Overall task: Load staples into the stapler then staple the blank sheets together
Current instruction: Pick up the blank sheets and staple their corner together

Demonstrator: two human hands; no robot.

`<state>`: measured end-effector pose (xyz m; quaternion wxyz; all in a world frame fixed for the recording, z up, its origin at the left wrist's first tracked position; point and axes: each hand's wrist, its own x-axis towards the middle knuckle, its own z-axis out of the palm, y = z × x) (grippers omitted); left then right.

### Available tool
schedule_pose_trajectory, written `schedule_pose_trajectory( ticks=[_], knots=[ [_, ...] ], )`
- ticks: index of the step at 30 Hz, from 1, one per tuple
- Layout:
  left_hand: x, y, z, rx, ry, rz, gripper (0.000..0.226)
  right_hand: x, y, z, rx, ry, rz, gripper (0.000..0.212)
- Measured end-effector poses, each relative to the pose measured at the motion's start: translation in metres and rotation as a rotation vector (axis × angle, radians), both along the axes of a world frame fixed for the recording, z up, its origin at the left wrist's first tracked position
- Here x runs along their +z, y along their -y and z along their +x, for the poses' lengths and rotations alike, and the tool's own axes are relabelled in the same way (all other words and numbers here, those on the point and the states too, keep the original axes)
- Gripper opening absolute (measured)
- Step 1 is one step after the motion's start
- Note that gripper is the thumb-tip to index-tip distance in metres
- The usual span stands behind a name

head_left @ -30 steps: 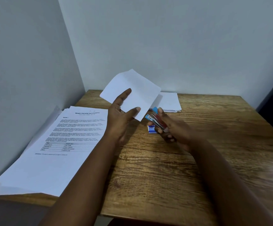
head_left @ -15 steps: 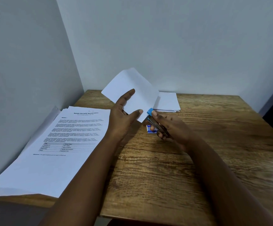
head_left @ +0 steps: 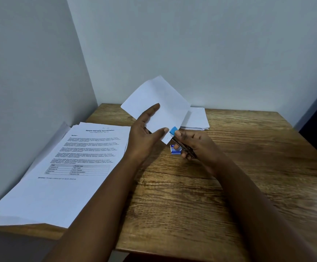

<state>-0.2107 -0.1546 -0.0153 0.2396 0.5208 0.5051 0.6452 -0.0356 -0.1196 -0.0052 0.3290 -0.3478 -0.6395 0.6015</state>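
- Blank sheets [head_left: 157, 108] are held up off the table [head_left: 191, 195], mid-scene, pinched by the left hand [head_left: 144, 137]: thumb on the near face, fingers behind.
- Stapler [head_left: 180, 143] is gripped in the closed right hand [head_left: 197, 146], just right of the left hand; its blue tip [head_left: 173, 130] is at the sheets' lower right corner, seemingly over the edge. Whether it is pressed shut cannot be told.
- Staple box [head_left: 175, 150] lies on the table under the stapler, partly hidden.
- Printed pile [head_left: 74, 167] lies left; a second white stack [head_left: 197, 118] lies far, behind the held sheets.
- Sheets judged light, thin, floppy and easily creased or slid out of line; best pinched close to the stapled corner so the edges stay flush.
- Stapler judged small, rigid, light, with smooth metal; best squeezed near the front with thumb on top, base backed by fingers.
- Loading judged done; stapling is the step in hand.
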Motion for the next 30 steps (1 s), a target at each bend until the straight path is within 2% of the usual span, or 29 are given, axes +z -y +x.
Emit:
schedule_pose_trajectory(
  ticks=[8, 12, 16, 21, 27, 30],
  knots=[
    [-0.001, -0.002, 0.000, -0.020, 0.003, -0.006, 0.064, -0.005, -0.004, -0.001, -0.026, 0.018, 0.021, 0.041],
    [-0.002, -0.003, 0.000, -0.025, 0.009, 0.002, 0.064, -0.007, -0.006, -0.002, -0.040, -0.010, 0.028, 0.044],
    [-0.002, -0.003, 0.000, -0.027, 0.013, 0.012, 0.064, -0.009, -0.008, -0.002, -0.055, -0.019, 0.035, 0.033],
    [-0.001, -0.001, 0.002, -0.029, 0.009, 0.002, 0.063, -0.008, -0.010, -0.001, -0.056, 0.002, 0.024, 0.029],
    [0.001, -0.001, -0.001, -0.037, 0.192, 0.026, 0.057, -0.001, -0.018, 0.008, -0.132, -0.216, -0.115, 0.045],
    [0.002, 0.000, -0.002, -0.169, 0.324, 0.003, 0.046, 0.002, -0.023, 0.015, -0.227, -0.323, -0.201, 0.056]
  ],
)
